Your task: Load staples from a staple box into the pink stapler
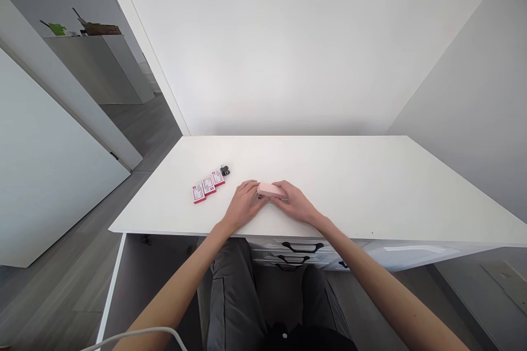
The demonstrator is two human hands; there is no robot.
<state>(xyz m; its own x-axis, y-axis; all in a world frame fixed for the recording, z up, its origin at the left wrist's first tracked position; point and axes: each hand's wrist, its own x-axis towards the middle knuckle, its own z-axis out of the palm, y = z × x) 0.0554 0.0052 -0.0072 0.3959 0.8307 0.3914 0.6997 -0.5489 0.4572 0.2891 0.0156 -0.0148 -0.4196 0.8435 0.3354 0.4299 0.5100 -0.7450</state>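
A small pale pink box-like case is held between my two hands over the white tabletop, near its front edge. My left hand closes on the case's left end, with the thumb along its lower side. My right hand grips the right end, fingers over the top and thumb below. Below the case's left part shows a small dark, patterned bit, too small to make out. To the left of my left hand lie three small white-and-red boxes in a slanted row, touching or nearly so. Beside the farthest one sits a small black object of unclear kind.
The white tabletop meets a white wall at the back. Under its front edge are drawers with black handles and an open compartment at the left. A white cable crosses my left forearm. A doorway opens at the left.
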